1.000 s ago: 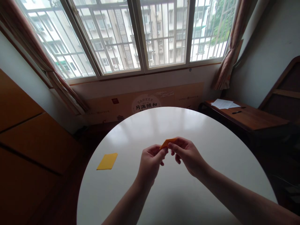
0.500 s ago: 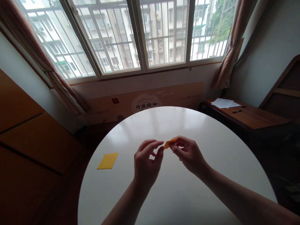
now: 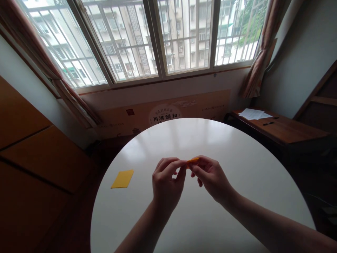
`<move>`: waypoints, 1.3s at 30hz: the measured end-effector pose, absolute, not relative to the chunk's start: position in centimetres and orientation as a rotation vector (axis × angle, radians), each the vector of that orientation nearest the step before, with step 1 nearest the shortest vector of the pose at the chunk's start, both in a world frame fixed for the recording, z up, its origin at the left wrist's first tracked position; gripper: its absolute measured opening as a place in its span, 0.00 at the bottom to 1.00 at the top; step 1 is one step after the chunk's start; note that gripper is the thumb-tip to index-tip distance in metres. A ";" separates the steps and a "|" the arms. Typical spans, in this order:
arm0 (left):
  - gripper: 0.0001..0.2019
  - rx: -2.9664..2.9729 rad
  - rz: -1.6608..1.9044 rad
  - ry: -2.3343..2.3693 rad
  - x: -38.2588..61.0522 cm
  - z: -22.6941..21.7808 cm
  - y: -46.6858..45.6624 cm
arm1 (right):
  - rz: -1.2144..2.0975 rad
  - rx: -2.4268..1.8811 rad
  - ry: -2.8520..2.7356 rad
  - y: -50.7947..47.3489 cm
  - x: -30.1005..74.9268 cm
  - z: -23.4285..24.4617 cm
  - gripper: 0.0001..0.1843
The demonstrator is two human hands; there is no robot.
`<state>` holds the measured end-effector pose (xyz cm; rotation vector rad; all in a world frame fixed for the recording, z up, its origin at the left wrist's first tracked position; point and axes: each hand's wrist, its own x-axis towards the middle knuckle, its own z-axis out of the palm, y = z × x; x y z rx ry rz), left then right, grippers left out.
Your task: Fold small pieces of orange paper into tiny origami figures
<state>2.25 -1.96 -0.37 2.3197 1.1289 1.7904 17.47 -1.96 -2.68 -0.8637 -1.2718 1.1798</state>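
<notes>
Over the round, glossy white table (image 3: 205, 218), the left hand (image 3: 168, 181) and right hand (image 3: 213, 175) pinch a small folded orange paper (image 3: 194, 160) in closed grips; some folding seems done, the remainder unclear. A flat yellow paper square (image 3: 122, 179) lies on the table's left, obstructing nothing; white paper sheets (image 3: 252, 114) lie beyond the table's right edge.

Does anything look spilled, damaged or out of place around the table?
Nothing stands out on the white table: no spill shows, and the yellow paper lies flat. The left hand and right hand mostly cover the small orange paper, so damage there can't be judged.
</notes>
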 end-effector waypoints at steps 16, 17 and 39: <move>0.06 2.135 1.471 1.057 1.8 0.2 -1.7 | 1.148 -0.899 -1.349 -1.4 18.1 -2.0 0.10; 0.06 2.087 1.433 1.043 1.7 0.3 -1.6 | 1.151 -0.900 -1.377 -1.3 18.2 -1.8 0.10; 0.16 1.339 1.029 0.966 1.6 0.3 -0.8 | 1.278 -0.908 -1.559 -0.9 19.2 -1.2 0.12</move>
